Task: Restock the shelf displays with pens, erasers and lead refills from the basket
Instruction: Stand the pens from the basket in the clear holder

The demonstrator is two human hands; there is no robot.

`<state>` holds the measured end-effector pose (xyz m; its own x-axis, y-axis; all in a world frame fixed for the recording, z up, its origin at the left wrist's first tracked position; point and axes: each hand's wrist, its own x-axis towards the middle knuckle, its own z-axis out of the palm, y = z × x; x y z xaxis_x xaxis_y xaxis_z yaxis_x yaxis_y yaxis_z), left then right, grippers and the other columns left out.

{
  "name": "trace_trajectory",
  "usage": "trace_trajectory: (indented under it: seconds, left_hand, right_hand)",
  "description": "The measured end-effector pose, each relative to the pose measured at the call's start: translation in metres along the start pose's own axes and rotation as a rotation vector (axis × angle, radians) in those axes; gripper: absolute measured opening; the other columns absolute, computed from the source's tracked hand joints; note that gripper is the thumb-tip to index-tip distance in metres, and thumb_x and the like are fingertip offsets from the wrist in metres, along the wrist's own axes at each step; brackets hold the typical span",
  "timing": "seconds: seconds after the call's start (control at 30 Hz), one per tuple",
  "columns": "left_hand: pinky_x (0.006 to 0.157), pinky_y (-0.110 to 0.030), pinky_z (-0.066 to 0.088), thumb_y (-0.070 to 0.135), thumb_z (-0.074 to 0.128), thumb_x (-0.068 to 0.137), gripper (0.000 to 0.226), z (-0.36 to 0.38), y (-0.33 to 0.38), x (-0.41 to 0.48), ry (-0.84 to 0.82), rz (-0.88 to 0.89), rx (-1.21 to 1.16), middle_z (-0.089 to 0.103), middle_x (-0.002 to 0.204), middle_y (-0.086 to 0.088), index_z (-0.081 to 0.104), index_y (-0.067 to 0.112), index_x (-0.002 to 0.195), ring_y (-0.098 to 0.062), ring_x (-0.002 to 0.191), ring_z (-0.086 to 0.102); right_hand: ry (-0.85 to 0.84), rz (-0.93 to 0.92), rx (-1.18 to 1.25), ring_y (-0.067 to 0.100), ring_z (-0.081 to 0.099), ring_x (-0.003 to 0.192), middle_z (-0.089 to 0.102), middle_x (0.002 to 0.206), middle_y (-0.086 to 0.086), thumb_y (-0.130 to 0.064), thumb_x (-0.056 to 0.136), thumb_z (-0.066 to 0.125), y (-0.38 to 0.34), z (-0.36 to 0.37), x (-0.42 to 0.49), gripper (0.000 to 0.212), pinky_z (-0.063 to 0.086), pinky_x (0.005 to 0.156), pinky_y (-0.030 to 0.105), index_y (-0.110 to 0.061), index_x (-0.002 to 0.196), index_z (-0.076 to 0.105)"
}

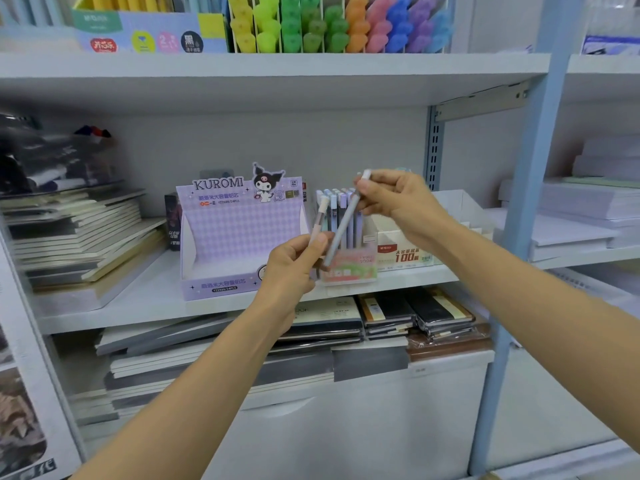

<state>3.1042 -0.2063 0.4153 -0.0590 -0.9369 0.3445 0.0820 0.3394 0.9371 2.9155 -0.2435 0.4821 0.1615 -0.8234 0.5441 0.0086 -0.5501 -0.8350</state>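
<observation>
Shelves (138, 301) of white board carry stacked notebooks (86, 237), a purple display box (228, 233) and a pen box (349, 271). In front of the pen box, the left hand (294, 268) pinches a pale pen (320, 216) upright; the right hand (398, 206) grips a grey pen (346, 220) by its top, slanting down toward the left.

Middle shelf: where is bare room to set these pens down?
Bare shelf lies between the notebook stack and the purple display box, and in that box's empty-looking tray. Right of it, the pen holder and refill box crowd together, behind the left hand and right hand.
</observation>
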Motion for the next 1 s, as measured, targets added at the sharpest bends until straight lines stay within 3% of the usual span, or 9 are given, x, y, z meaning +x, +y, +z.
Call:
trace_trajectory:
  seconds: [0.1,0.23,0.5,0.7,0.83,1.0]
  left_hand:
    - [0.042,-0.013,0.031,0.029,0.052,0.100,0.025,-0.002,0.002,0.003,0.043,-0.031,-0.019,0.065,0.100,-0.005,0.072,0.016,0.105,-0.011,0.073,0.048]
    - [0.040,-0.014,0.030,0.022,0.048,0.102,0.026,-0.003,0.002,0.003,0.023,-0.034,-0.056,0.059,0.096,-0.005,0.070,0.009,0.109,-0.010,0.067,0.046]
    - [0.041,-0.013,0.032,0.019,0.049,0.101,0.025,-0.007,-0.005,0.004,0.028,-0.011,-0.046,0.055,0.082,0.000,0.070,0.010,0.112,-0.003,0.051,0.045]
    - [0.041,-0.014,0.034,0.018,0.051,0.100,0.023,-0.013,-0.012,0.007,0.027,-0.023,-0.088,0.056,0.078,0.002,0.071,0.011,0.110,-0.003,0.053,0.047]
    - [0.041,-0.013,0.034,0.018,0.051,0.100,0.022,-0.012,-0.014,0.009,0.017,-0.028,-0.110,0.056,0.078,0.001,0.071,0.012,0.107,-0.003,0.051,0.047]
    - [0.043,-0.014,0.036,0.015,0.051,0.100,0.022,-0.014,-0.014,0.010,-0.006,-0.019,-0.134,0.056,0.078,0.002,0.070,0.008,0.110,-0.004,0.055,0.048]
  right_hand:
    - [0.175,-0.075,-0.095,0.012,0.067,0.071,0.070,0.084,0.007,-0.009,0.092,0.062,-0.012,-0.022,0.014,0.008,0.056,0.070,0.020,-0.006,0.096,0.067]
    - [0.293,-0.129,-0.327,0.012,0.067,0.067,0.070,0.081,0.009,-0.011,0.091,0.064,-0.008,-0.033,0.028,0.014,0.057,0.069,0.022,0.000,0.100,0.067]
    - [0.209,-0.114,-0.546,0.013,0.066,0.068,0.070,0.083,0.010,-0.016,0.089,0.068,0.027,-0.007,0.029,0.020,0.055,0.065,0.017,-0.002,0.105,0.068]
    - [0.127,-0.074,-0.634,0.002,0.065,0.063,0.070,0.078,0.003,-0.026,0.087,0.071,0.019,-0.010,0.038,0.018,0.050,0.059,0.011,-0.008,0.092,0.068]
    - [0.123,-0.073,-0.607,0.005,0.067,0.057,0.071,0.070,0.004,-0.022,0.085,0.073,0.018,-0.005,0.043,0.019,0.052,0.057,0.014,-0.006,0.093,0.065]
    - [0.123,-0.067,-0.592,0.006,0.066,0.053,0.069,0.061,-0.002,-0.024,0.079,0.078,0.019,-0.011,0.047,0.020,0.050,0.052,0.014,-0.016,0.083,0.060]
